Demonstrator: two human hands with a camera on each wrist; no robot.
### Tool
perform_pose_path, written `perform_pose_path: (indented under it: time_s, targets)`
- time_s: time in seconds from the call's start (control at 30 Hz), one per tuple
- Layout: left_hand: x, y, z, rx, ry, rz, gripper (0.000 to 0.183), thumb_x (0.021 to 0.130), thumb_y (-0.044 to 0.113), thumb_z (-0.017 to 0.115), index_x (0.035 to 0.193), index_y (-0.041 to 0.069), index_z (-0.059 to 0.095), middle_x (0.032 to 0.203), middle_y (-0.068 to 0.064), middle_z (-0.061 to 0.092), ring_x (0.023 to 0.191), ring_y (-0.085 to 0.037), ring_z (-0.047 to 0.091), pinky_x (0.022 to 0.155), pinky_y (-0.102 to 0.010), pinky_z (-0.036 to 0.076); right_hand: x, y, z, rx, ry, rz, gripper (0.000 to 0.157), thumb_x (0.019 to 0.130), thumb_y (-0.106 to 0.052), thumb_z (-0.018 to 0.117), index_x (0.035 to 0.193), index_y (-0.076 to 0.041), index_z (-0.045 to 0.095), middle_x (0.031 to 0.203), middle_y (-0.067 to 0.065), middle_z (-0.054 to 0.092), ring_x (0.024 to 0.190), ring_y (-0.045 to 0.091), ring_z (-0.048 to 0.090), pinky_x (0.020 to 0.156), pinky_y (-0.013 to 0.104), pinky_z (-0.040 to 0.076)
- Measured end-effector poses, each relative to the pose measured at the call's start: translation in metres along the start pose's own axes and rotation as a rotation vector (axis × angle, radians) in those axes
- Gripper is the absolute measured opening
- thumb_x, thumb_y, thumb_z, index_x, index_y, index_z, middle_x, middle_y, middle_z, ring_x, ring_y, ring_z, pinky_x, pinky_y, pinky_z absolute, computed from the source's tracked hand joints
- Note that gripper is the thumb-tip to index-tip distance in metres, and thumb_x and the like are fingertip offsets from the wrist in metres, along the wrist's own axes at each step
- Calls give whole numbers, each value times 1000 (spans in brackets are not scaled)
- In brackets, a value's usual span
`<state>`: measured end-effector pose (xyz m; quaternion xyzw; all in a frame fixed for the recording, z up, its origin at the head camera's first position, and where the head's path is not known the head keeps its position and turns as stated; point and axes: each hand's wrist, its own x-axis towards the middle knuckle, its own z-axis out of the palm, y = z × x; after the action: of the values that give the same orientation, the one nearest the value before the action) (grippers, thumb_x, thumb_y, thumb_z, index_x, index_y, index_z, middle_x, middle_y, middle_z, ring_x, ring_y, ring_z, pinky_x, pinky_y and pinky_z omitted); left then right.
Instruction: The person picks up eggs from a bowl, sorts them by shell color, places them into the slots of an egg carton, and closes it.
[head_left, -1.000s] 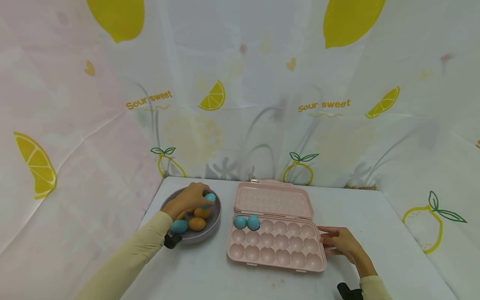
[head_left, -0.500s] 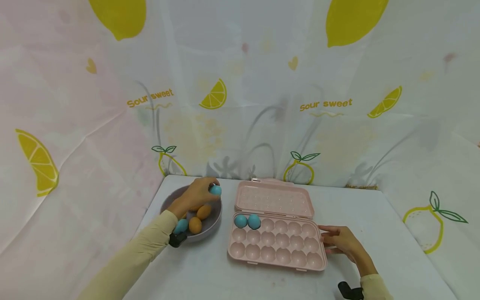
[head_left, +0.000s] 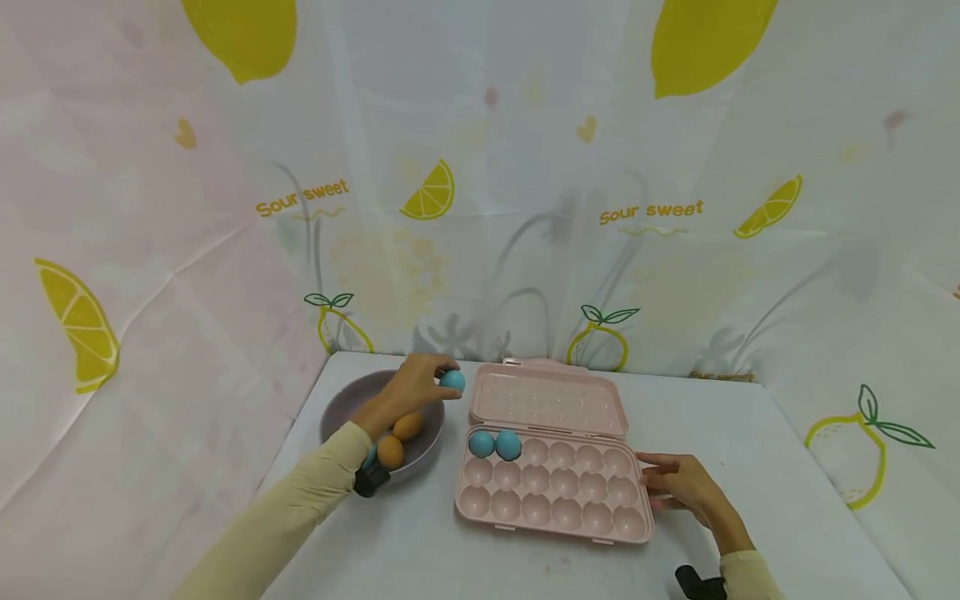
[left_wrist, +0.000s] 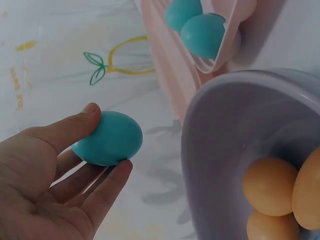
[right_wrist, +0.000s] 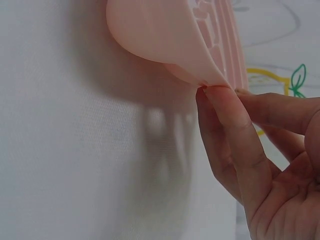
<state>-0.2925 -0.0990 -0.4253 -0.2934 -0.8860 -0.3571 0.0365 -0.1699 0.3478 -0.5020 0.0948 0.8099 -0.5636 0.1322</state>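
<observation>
A blue egg (left_wrist: 112, 139) is pinched between thumb and fingers of my left hand (head_left: 414, 385), just past the right rim of the grey bowl (head_left: 341, 408). Brown eggs (left_wrist: 270, 187) and part of a blue egg show inside that bowl. To its right the pink egg carton (head_left: 555, 525) lies with its lid (head_left: 547, 398) tipped back. Two blue eggs (head_left: 495, 444) fill the left end of the carton's far row. My right hand (head_left: 686, 485) is at the carton's right end, and the right wrist view has thumb and fingers pinching its rim (right_wrist: 220, 82).
The white table (head_left: 420, 542) runs back to a hanging cloth (head_left: 480, 250) printed with lemons. A strip of tabletop separates bowl and carton. Black bands (head_left: 371, 479) sit on both wrists.
My left hand has lifted the blue egg up out of the bowl and carried it right, past the rim. Some brown eggs in the bowl have shifted. The right hand stays at the carton.
</observation>
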Motion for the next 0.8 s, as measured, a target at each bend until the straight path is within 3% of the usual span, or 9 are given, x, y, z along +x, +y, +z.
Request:
perform_pose_path:
  time_s: [0.37,0.8]
  targets:
    - [10,16,19,-17,-17,33,33,78,15,83,106,4,72,94,-1,70,90,-19,66,77,-30,54,1,2,0,6,17,16,51,88,-3,66,136,6,51,106,19,69,88,26,70,68,39,58]
    - [15,31,51,-18,-66,13,28,82,22,79,105,12,69,88,6,66,83,-12,61,73,-28,51,0,1,-1,4,-5,-1,52,89,-5,66,137,7,49,106,20,69,90,27,70,69,40,58]
